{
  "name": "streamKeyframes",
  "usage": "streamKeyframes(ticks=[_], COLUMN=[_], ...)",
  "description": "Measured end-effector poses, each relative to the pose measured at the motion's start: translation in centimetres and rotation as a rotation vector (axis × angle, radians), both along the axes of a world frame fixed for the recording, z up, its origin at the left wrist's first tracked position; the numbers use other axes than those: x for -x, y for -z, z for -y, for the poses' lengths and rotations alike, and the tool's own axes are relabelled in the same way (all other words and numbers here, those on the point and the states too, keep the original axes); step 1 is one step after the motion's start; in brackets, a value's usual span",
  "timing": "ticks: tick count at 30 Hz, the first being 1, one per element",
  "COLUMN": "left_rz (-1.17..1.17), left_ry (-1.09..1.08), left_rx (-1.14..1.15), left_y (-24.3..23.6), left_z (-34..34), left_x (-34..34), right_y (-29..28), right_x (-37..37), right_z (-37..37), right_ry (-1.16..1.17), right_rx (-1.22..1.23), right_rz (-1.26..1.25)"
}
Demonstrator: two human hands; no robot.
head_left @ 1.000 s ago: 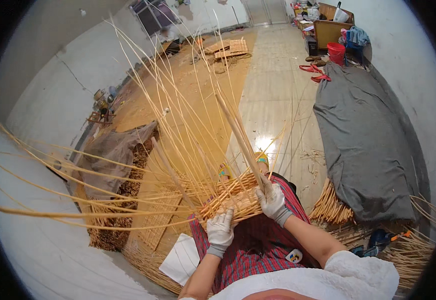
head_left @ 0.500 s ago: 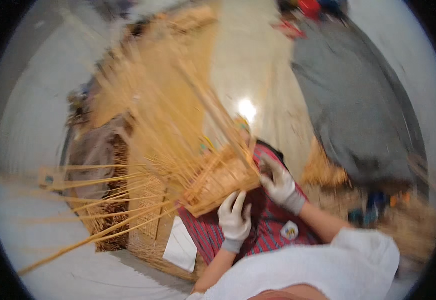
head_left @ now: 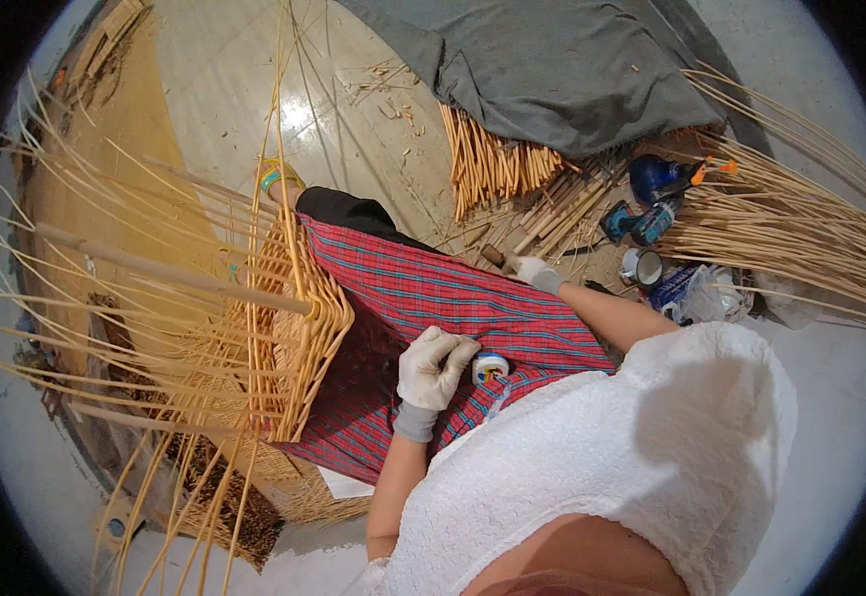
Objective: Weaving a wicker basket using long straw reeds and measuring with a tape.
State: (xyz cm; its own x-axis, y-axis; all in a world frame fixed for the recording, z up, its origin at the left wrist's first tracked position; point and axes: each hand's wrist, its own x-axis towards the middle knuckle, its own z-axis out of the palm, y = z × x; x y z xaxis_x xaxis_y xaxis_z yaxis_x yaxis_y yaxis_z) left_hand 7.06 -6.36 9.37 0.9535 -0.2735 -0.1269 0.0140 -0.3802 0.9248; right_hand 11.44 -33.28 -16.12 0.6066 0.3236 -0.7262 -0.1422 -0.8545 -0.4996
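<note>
A half-woven wicker basket (head_left: pixel 299 328) with long loose canes fanning left leans against my lap, which a red plaid cloth (head_left: pixel 423 288) covers. My left hand (head_left: pixel 433 366), in a white glove, rests on the cloth with its fingers loosely curled and holds nothing. A small white roll (head_left: pixel 490 368) lies right beside it. My right hand (head_left: pixel 530 270), also gloved, reaches out to the floor on my right. There it closes on a brown-handled tool (head_left: pixel 494 256) among cut cane pieces.
A bundle of short canes (head_left: pixel 493 164) pokes out from under a grey cloth (head_left: pixel 562 70). Long canes (head_left: pixel 781 219) lie at the right. A blue power drill (head_left: pixel 637 221), a blue bottle (head_left: pixel 656 177), a small cup (head_left: pixel 644 268) and plastic bags (head_left: pixel 711 293) sit between them.
Both hands have let go of the basket. The view swung right; my right hand moved out to the floor tools and my left dropped to my lap.
</note>
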Motion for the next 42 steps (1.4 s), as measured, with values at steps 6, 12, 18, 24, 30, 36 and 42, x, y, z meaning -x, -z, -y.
streamKeyframes(ticks=[6, 12, 18, 24, 30, 36, 42], left_rz=[0.046, 0.027, 0.044, 0.082, 0.090, 0.117, 0.105], left_ry=[-0.113, -0.105, -0.064, -0.051, -0.070, -0.095, -0.075], left_rx=[-0.073, -0.054, -0.046, -0.032, -0.073, -0.035, -0.071], left_y=[1.8, 1.9, 2.3, 2.4, 2.6, 2.7, 2.5], left_z=[0.3, 0.1, -0.3, -0.4, -0.3, -0.2, -0.3], left_x=[-0.2, -0.6, -1.0, -1.0, -0.9, -0.8, -0.9], right_y=[2.5, 5.4, 4.9, 5.7, 6.2, 6.3, 10.2], right_x=[-10.3, -21.0, -23.6, -24.3, -23.3, -22.6, -20.6], right_z=[-5.6, -6.5, -7.2, -5.5, -2.8, -2.0, -3.0], right_ry=[0.335, 0.296, 0.669, 0.541, 0.397, 0.463, 0.825], right_rx=[0.152, 0.548, 0.473, 0.511, 0.440, 0.356, -0.062], right_rz=[0.297, 0.161, 0.117, -0.001, 0.025, -0.216, -0.249])
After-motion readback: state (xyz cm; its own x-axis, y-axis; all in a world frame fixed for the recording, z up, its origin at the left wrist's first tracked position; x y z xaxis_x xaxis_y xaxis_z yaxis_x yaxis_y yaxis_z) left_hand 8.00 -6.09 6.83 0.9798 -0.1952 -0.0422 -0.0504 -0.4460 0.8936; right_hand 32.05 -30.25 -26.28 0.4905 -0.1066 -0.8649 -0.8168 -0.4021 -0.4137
